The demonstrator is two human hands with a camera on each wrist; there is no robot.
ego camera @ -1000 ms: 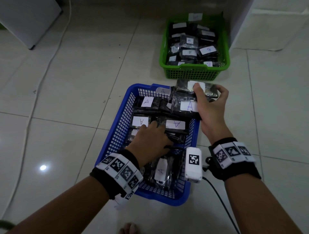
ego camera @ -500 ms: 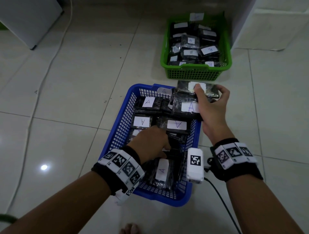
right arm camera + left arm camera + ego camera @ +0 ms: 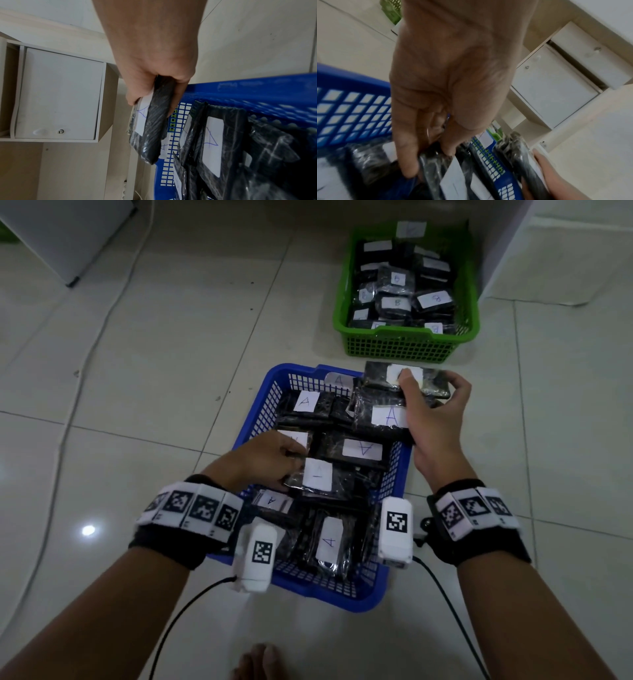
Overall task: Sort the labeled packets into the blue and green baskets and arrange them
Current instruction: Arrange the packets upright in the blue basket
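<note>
Right hand [image 3: 433, 419] pinching black packet [image 3: 380, 380] by its right end, thumb lying on white label, fingers curling underneath; packet hovering flat above blue basket's [image 3: 260, 419] far right corner, long axis running left-right. Left hand [image 3: 265, 460] gripping second packet [image 3: 322, 479] inside blue basket, thumb over left edge, fingers beneath; it is tilting, long axis running left-right. Green basket [image 3: 404, 349] sitting beyond, holding B-labelled packets.
</note>
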